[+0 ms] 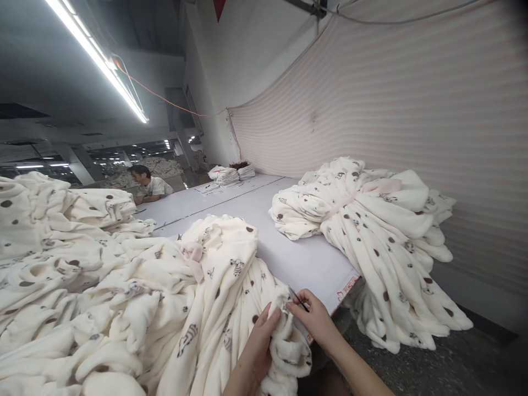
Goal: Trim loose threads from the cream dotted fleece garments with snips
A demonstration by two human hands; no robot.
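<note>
A cream plush fabric piece [289,352] with dark spots and small animal prints hangs over the table's near edge. My left hand [262,335] is closed on its gathered edge, thumb on top. Just to the right, my right hand [315,319] pinches the same edge with its fingertips. It also holds small dark snips [301,301], whose slim tip points up and left; the palm hides most of them. The held fabric joins a large heap of matching plush pieces [136,308] on the left.
A tied bundle of plush pieces [363,214] lies on the pale table [284,258] at right and drapes over its edge. White stacks [225,176] stand at the far end. Another person [152,187] leans at the table's far left. A striped cloth [391,93] hangs along the right side.
</note>
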